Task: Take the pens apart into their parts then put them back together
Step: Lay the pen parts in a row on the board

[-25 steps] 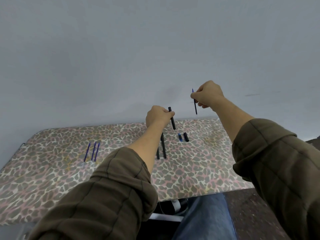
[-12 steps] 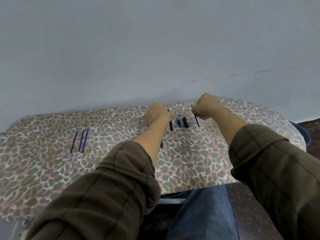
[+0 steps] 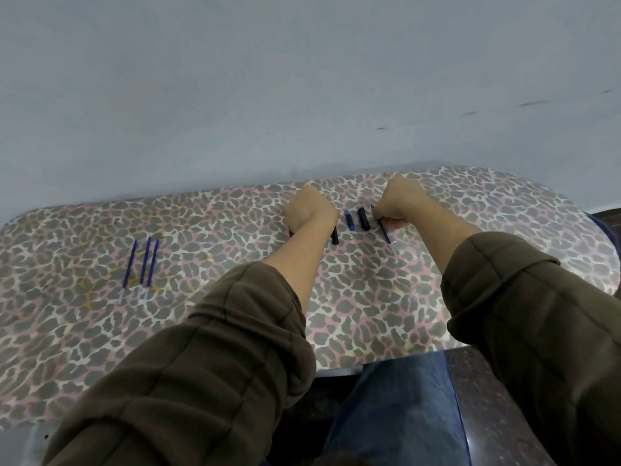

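My left hand [image 3: 311,210] is closed around a black pen barrel [image 3: 334,239], whose lower end pokes out below the fist, low over the leopard-print board [image 3: 235,287]. My right hand [image 3: 400,203] pinches a thin blue refill [image 3: 384,232] that slants down to the cloth. Between the two hands lie a blue cap [image 3: 349,220] and a black cap [image 3: 363,218]. Three blue refills [image 3: 144,267] lie side by side at the left. The other barrels seen earlier are hidden under my left forearm.
The board ends at a rounded right edge [image 3: 591,230] and a near edge above my jeans-clad legs [image 3: 396,415]. A pale blue wall [image 3: 302,95] rises just behind the board. Dark floor [image 3: 477,381] shows at the lower right.
Both hands have come down from mid-air to the board, the left with the black barrel and the right with the blue refill. The camera has tilted, showing more of the board.
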The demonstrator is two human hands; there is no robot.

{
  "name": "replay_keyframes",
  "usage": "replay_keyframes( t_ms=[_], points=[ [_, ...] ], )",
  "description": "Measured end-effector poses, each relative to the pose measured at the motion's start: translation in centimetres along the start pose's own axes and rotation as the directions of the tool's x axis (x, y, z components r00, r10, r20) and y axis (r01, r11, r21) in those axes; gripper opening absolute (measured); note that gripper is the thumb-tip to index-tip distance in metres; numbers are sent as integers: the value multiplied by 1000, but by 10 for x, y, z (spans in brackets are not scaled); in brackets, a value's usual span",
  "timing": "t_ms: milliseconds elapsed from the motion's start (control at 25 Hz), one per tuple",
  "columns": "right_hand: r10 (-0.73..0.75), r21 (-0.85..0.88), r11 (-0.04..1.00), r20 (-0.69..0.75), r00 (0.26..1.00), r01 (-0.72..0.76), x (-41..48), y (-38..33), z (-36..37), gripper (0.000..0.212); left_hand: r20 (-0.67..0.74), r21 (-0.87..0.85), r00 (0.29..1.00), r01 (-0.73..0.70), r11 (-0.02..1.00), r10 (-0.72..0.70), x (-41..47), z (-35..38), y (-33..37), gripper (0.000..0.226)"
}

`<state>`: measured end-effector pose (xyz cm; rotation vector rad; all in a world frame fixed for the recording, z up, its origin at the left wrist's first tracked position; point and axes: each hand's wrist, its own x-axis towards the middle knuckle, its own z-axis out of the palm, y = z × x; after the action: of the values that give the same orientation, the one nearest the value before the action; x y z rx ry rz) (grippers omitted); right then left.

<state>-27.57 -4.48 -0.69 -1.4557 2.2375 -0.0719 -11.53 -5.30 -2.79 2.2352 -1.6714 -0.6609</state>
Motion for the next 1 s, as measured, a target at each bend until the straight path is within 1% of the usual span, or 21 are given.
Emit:
replay_keyframes(
  t_ms=[120, 280, 640, 800, 880, 920, 1000],
  points=[
    [29, 69, 997, 41, 999, -32, 5, 0, 2, 24, 1, 18, 1000, 9, 1000, -9, 0, 3, 1, 26],
    [41, 176, 983, 86, 995, -56, 7, 0, -1, 14, -11, 32, 1000, 9, 999, -8, -1, 1, 3, 29],
    [59, 204, 976, 122, 991, -83, 0, 3, -7, 10, 34, 32, 999, 1, 999, -2, -1, -1, 6, 33],
    [31, 154, 987, 50, 998, -39, -4, 7, -13, 14, 70, -5, 997, -22, 1000, 22, -6, -8, 5, 35],
    [4, 146, 989, -8, 1000, -3, -7, 5, -18, 15, 54, -38, 998, -41, 998, 43, -7, -18, 3, 40],
    [-14, 149, 989, -43, 999, 20, -10, 2, -21, 14, 38, -53, 998, -50, 997, 52, -6, -24, 2, 40],
    [-61, 153, 985, -101, 993, 76, -14, -10, -27, 13, 9, -91, 998, -62, 994, 63, -3, -40, -4, 30]
  ],
)
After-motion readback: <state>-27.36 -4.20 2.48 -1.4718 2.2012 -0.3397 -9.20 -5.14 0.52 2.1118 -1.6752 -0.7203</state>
